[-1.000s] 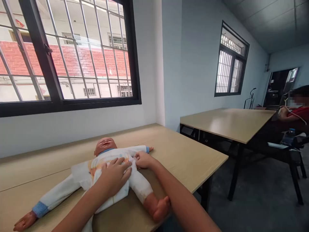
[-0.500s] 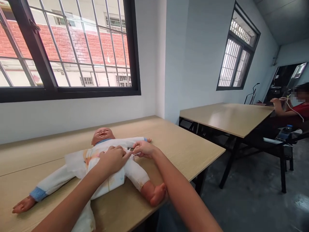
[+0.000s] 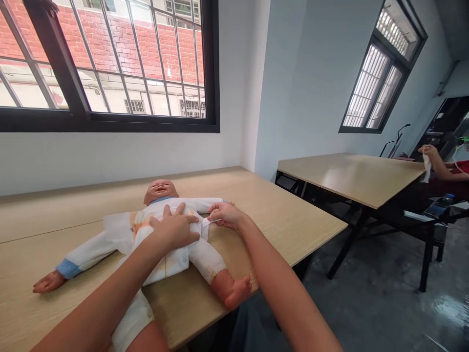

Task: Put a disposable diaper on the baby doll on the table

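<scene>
A baby doll (image 3: 161,190) in white clothes with blue cuffs lies on its back on the wooden table, head towards the wall and feet towards me. A white diaper (image 3: 168,264) with a printed front is around its hips, and one wide side flap (image 3: 116,230) spreads out at the left. My left hand (image 3: 175,230) presses on the doll's belly over the diaper, its fingers spread. At the other hip, my right hand (image 3: 225,215) is closed in a pinch on the diaper's side tab (image 3: 210,222), which is stretched outward.
The doll's table (image 3: 289,220) runs along the wall beneath a barred window (image 3: 120,63). A second table (image 3: 337,176) stands to the right, with another person's hand (image 3: 430,151) holding something white near its far end. A bottle (image 3: 445,200) sits on a chair there.
My right hand has drawn the tab outward, away from the diaper. My left fingers have spread over the belly. The view has shifted slightly down and left.
</scene>
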Motion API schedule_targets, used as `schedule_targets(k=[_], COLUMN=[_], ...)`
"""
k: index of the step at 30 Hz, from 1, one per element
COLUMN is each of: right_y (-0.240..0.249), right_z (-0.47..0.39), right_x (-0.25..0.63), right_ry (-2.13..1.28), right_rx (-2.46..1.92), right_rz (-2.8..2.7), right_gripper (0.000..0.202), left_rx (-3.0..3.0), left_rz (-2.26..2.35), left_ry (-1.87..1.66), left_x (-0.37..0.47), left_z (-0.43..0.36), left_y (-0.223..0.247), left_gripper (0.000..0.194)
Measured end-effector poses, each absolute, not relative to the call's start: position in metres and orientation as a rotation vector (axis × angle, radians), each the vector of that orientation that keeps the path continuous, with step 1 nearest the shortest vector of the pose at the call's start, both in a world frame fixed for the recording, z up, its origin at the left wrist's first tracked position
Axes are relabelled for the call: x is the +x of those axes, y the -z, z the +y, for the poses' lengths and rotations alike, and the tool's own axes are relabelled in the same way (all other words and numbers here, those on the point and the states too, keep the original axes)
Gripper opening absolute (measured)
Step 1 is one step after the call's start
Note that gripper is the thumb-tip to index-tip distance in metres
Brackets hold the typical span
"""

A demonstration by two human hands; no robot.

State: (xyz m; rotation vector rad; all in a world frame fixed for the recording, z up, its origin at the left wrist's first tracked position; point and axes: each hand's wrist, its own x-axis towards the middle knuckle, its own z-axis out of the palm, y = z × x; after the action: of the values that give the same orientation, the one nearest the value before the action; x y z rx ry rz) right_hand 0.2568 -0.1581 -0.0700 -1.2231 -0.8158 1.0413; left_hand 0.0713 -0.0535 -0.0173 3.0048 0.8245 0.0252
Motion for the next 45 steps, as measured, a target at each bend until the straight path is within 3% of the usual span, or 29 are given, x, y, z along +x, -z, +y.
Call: schedule_targets(k=[16, 33, 40, 45], right_y=[0.065, 0.061, 0.065, 0.065], right_z=[-0.144, -0.14, -0.132, -0.128], right_x=[0.232, 0.209, 0.199, 0.199], right_ry=[-0.904, -1.108, -0.98, -0.927], right_rx=[-1.099, -0.968, -1.111, -1.102], right_rz=[-0.789, -0.797, -0.867, -0.805], right_gripper=[0.049, 0.052, 0.035, 0.04], left_rx=[3.046, 3.0, 2.991, 2.939], left_rz=[0.785, 0.79, 0.788, 0.777], left_ry=[-0.128, -0.265, -0.349, -0.394], left_x=[0.07, 0.071, 0.068, 0.067], left_z=[-0.054, -0.053, -0.054, -0.053], left_y=[0.02, 0.024, 0.027, 0.027], left_gripper=[0.061, 0.063, 0.061, 0.058])
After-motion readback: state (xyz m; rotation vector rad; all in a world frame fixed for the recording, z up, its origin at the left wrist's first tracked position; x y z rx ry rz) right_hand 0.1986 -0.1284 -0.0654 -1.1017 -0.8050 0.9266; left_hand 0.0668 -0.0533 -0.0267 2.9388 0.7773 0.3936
